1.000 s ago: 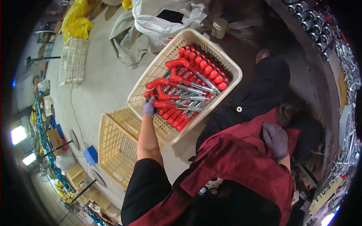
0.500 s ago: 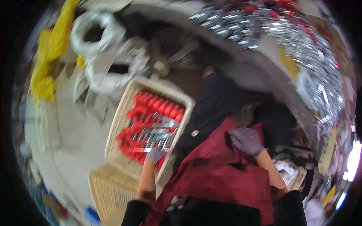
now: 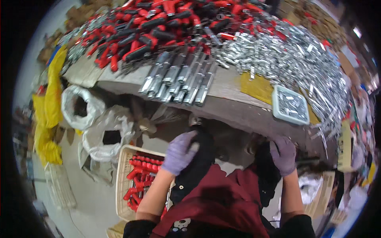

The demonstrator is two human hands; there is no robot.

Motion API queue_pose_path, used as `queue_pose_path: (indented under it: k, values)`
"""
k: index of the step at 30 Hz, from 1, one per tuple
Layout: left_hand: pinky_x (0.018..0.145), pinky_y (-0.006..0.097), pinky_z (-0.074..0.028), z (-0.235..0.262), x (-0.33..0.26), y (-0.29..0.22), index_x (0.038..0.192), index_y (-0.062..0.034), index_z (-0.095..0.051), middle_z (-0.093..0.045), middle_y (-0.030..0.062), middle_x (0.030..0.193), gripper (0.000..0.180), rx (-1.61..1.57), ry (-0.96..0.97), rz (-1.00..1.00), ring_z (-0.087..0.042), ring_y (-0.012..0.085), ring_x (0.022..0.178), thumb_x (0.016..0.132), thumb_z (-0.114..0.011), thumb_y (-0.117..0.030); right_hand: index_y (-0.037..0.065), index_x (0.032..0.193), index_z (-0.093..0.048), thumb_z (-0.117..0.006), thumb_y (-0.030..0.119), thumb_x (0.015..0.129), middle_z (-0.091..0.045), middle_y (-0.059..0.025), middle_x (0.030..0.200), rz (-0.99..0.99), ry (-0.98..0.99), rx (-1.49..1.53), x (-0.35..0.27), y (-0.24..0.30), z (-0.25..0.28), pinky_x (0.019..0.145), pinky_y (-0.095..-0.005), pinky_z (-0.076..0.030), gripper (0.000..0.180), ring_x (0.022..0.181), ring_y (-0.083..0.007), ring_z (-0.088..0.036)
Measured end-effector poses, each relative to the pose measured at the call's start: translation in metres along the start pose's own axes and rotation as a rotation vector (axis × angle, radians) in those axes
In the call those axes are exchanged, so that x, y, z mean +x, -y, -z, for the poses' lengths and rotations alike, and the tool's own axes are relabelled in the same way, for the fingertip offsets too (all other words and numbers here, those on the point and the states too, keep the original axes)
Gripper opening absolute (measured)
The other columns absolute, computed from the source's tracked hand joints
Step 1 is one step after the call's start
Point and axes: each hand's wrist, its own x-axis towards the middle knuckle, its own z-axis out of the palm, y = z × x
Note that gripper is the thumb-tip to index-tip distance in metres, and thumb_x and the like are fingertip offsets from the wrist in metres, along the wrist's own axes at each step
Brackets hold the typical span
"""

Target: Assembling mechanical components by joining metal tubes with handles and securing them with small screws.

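Observation:
My left hand (image 3: 180,154), in a pale purple glove, hovers above my left knee with the thumb apart and nothing in it. My right hand (image 3: 283,155), gloved alike, is by my right knee, its fingers loosely spread and empty. Left of my leg stands a cream plastic basket (image 3: 120,189) holding several red-handled tools (image 3: 139,186) with metal parts; my left forearm hides part of it. Ahead on the workbench (image 3: 234,89), several shiny metal tubes (image 3: 186,77) lie side by side at the front edge.
Red and black tool handles (image 3: 147,37) are heaped at the back of the bench. A large pile of small silver metal parts (image 3: 285,51) spreads to the right, beside a pale plastic tray (image 3: 290,106). White plastic sacks (image 3: 85,105) stand at the left, near yellow cloth (image 3: 55,89).
My left hand has left the tools in the basket and risen over my left knee. My right hand has moved off the apron towards my right knee. The view has tilted up to the bench.

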Motion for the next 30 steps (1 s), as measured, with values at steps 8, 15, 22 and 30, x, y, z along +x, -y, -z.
queue_pose_path:
  k: [8,15,22,30]
  values:
    - [0.093,0.043,-0.043,-0.02,-0.057,0.012,0.119,-0.0044,-0.049,-0.051,0.0187,0.117,0.043,0.155,-0.055,0.124,-0.052,0.0361,0.106,0.082,-0.058,-0.023,0.0,0.107,-0.06,-0.055,0.017,0.089,-0.062,-0.0189,0.102,0.215,-0.087,0.065,0.054,-0.018,-0.074,0.086,-0.0365,-0.044,0.025,0.096,-0.0315,-0.058]
    - [0.085,0.045,-0.044,-0.009,-0.191,0.018,0.113,-0.0035,-0.054,-0.054,0.0171,0.104,0.041,0.264,-0.212,0.575,-0.054,0.0343,0.099,0.077,-0.059,-0.022,-0.003,0.117,-0.055,-0.047,0.028,0.094,-0.057,-0.0204,0.118,0.163,0.115,-0.062,0.095,-0.014,-0.11,0.095,-0.0369,-0.04,0.04,0.107,-0.0335,-0.054]
    - [0.083,0.045,-0.045,-0.004,-0.206,0.011,0.11,-0.0023,-0.057,-0.056,0.0162,0.102,0.038,0.209,-0.153,0.562,-0.055,0.033,0.097,0.075,-0.058,-0.017,0.008,0.126,-0.052,-0.053,0.027,0.091,-0.053,-0.0162,0.124,0.104,-0.032,-0.181,0.088,-0.053,-0.121,0.094,-0.039,-0.043,0.04,0.111,-0.0311,-0.052]
    - [0.085,0.041,-0.048,0.049,-0.076,-0.163,0.107,-0.0049,-0.059,-0.059,0.0144,0.105,0.036,-0.125,-0.217,-0.522,-0.059,0.0316,0.096,0.071,-0.056,-0.011,0.011,0.108,-0.06,-0.06,0.025,0.082,-0.061,-0.014,0.108,0.18,0.065,-0.254,0.071,0.053,-0.064,0.084,-0.04,-0.046,0.03,0.099,-0.0319,-0.057]
